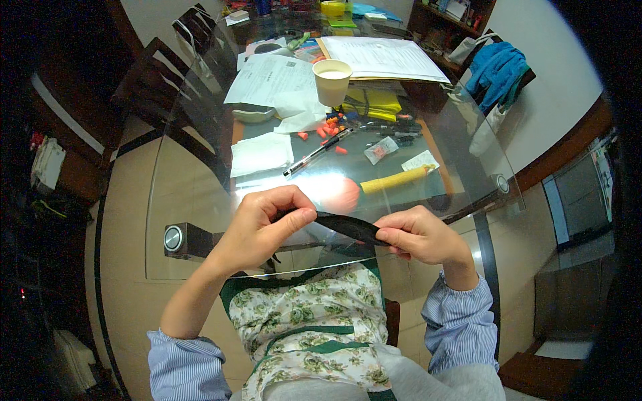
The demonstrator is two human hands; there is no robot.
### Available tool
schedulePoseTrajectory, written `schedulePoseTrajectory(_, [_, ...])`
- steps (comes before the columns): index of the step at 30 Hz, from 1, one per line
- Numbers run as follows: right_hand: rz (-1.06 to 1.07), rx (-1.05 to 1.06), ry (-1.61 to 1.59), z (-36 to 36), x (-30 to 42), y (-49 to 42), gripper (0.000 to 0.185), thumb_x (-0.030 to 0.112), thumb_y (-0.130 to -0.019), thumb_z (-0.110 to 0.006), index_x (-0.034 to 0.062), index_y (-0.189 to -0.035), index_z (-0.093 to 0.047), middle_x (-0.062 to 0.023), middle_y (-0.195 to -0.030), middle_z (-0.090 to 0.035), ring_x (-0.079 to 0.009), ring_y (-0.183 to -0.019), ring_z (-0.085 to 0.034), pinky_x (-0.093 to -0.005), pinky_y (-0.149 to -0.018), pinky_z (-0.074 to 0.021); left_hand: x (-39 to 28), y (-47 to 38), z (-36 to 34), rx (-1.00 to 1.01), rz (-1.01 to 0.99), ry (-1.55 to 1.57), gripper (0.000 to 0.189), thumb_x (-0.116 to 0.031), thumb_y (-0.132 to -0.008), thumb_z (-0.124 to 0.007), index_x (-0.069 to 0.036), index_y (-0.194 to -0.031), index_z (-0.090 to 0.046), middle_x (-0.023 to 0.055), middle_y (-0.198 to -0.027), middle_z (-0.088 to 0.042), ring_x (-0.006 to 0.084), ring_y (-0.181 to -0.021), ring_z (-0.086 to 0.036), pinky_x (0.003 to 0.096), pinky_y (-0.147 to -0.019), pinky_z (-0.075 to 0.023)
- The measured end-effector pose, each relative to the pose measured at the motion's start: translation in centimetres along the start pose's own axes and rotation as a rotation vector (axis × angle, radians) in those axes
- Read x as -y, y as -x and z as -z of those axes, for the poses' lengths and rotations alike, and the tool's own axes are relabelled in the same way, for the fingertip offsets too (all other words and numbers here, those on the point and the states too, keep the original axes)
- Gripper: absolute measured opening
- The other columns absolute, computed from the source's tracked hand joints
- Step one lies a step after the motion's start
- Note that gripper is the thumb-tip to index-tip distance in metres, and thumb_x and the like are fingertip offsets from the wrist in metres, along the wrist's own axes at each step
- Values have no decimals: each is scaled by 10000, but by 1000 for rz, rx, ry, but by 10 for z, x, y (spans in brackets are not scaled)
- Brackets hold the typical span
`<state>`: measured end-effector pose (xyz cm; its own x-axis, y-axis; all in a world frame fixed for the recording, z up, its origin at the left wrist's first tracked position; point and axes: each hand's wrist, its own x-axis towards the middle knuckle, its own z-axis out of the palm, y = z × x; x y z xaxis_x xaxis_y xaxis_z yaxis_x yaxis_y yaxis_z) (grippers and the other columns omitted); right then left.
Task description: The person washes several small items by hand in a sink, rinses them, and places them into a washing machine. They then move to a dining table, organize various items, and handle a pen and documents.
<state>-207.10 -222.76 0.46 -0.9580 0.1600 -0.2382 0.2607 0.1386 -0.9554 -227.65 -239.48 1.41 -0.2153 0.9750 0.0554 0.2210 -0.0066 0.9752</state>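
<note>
A black strip of what looks like fabric [346, 225] is stretched between my two hands above the near edge of a glass tabletop [200, 200]. My left hand [273, 228] pinches its left end between thumb and fingers. The other end is in my right hand [421, 233], gripped the same way. Just beyond the strip lie a round pink-red object [341, 195], partly lost in glare, and a yellow mesh-like roll [393, 179]. A black and clear pen [318, 153] rests farther in, near several small orange plugs [328, 130].
A paper cup of white liquid [332, 82] stands mid-table. Around it are printed papers [271, 80], white tissues [261, 153], a folded yellow cloth [373, 104], more pens [396, 129] and a small clear packet [381, 150]. Dark wooden chairs [160, 85] stand at the left.
</note>
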Motion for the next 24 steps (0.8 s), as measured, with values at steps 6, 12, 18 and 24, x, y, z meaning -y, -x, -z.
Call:
schedulePoseTrajectory(6, [131,331,-409,-7,6,4,227,219,-942,-457,27,-867,-553,-1,-628,-451,-88,-527,-470,-220,-479,-384,12,-4,-8,-71,-147,-84,121,-98,-829,-624,22,-820,-633,-4,-675,-553,65,-610,-467,219,-544,-385])
schedulePoseTrajectory(12, [610,136,-1302,-30,8,-20,316,315,-963,-346,72,-783,-440,-249,-1259,-421,-408,-1228,-352,-553,-995,-321,24,-1,-26,-150,-359,-363,123,-87,-802,-643,1,-888,-646,69,-610,-479,172,-533,-476,288,-489,-360])
schedulePoseTrajectory(18, [786,-128,-922,-29,-2,-36,277,234,-970,-343,80,-761,-440,-222,-1308,-423,-422,-1301,-248,-522,-1086,-192,22,5,-28,-209,-402,-602,166,-46,-799,-620,-20,-963,-620,96,-657,-477,236,-537,-480,327,-494,-387])
schedulePoseTrajectory(24, [631,-276,-151,-34,2,-32,244,136,-939,-412,-47,-1021,-551,-148,-1106,-590,-232,-1162,-479,-334,-893,-399,22,-1,-25,-203,-475,-573,148,-21,-772,-642,-11,-919,-626,93,-669,-524,214,-557,-509,304,-501,-400])
